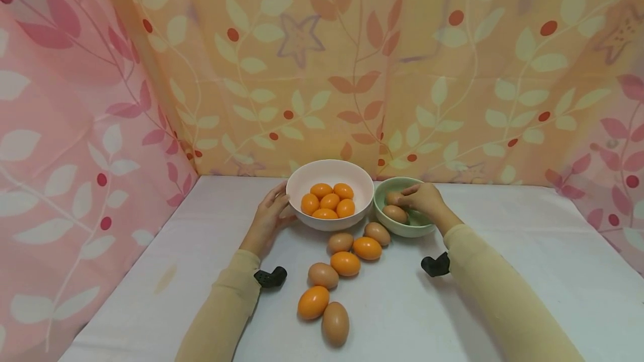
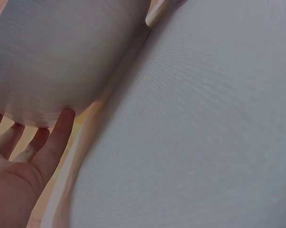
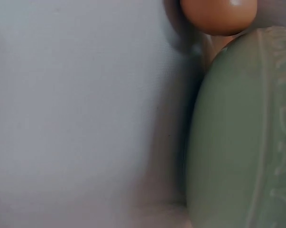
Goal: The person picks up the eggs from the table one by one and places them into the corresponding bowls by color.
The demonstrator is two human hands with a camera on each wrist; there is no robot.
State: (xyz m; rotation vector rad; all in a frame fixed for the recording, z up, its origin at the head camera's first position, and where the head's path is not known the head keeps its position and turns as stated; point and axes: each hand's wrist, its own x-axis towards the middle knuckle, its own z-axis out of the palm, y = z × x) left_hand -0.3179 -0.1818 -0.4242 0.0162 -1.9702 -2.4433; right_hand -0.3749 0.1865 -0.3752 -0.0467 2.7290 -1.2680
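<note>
Right grip (image 1: 426,200): I see fingertips clamped on a brown egg (image 1: 393,198), inside the green bowl (image 1: 402,230) beneath.
Left grip (image 1: 270,214): fingers apart, touching the white bowl (image 1: 322,224).
Just below right grip: a 2nd egg (image 1: 394,214).
Egg handling: probably light, stiff, smooth, perhaps fragile; I'd pinch its middle gently.

Desk (image 1: 533,272): white
White bowl (image 1: 329,173): far side
Green bowl (image 1: 402,230): just beside
Loose brown eggs (image 1: 335,324): four
Loose orange eggs (image 1: 313,302): three
</note>
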